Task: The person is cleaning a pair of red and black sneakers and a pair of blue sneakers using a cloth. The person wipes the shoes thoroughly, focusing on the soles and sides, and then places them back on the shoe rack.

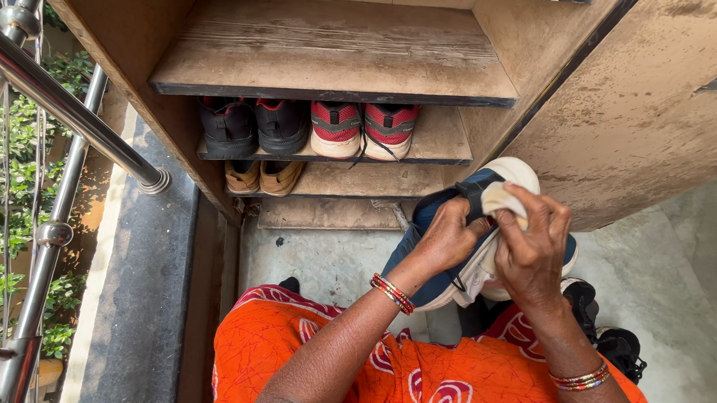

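1. The shoe [436,258], blue with a white sole and toe, is held in the air in front of the shoe rack [329,43], above the floor [329,262] and the person's orange lap.
2. The shoe is tilted, its toe raised toward the rack's right side panel and its heel lowered toward the lap.
3. The left hand [447,238] is closed around the shoe's upper, with the fingers curled over a dark strap.
4. The right hand [535,247] is closed on a cloth [503,198], pale and folded, which is pressed against the shoe near the toe.
5. Red and gold bangles [392,293] are worn on the left wrist; a similar set is seen on the right wrist.
6. On the rack's middle shelf, a black pair [252,126] is set at the left end, and a red pair [362,128] with white soles just beside it, toward the right.
7. On the shelf below, a tan pair [261,177] is placed at the left end.
8. The top shelf is dusty and worn.
9. A further dark shoe [610,340] is seen on the floor to the right of the lap.
10. A steel railing [45,93] runs along the left, with green plants behind it.
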